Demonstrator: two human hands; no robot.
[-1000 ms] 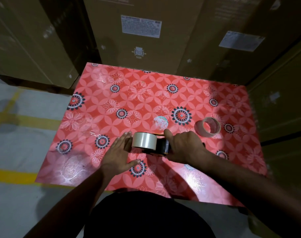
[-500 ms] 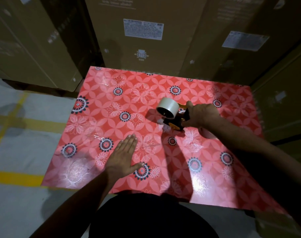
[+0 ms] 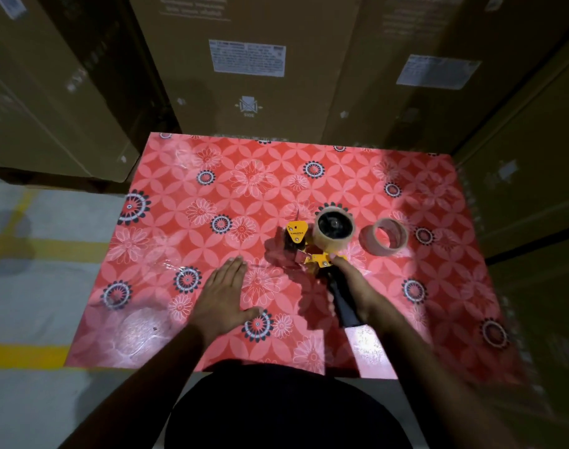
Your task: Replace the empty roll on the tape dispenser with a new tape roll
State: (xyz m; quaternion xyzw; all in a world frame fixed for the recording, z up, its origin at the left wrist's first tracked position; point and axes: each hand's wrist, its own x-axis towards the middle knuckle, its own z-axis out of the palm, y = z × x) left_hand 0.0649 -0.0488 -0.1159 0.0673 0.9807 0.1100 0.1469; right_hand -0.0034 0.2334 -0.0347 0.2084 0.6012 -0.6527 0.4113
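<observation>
The tape dispenser (image 3: 309, 251) has a yellow metal frame and a black handle. A full roll of clear tape (image 3: 333, 230) sits on its hub. My right hand (image 3: 354, 291) is closed around the black handle and holds the dispenser over the red flowered table (image 3: 212, 196). The empty brown cardboard roll (image 3: 384, 236) lies on the table just right of the dispenser. My left hand (image 3: 223, 298) rests flat on the table, fingers apart, to the left of the dispenser and holding nothing.
Tall cardboard boxes (image 3: 247, 69) stand behind the table and along its right side. To the left lies grey floor with yellow lines (image 3: 24, 354). My dark-clothed body (image 3: 286, 413) is at the table's near edge.
My right hand carried the dispenser away from the left hand and turned it, so the handle now points toward me. My left hand let go of the roll and lies flat on the table.
</observation>
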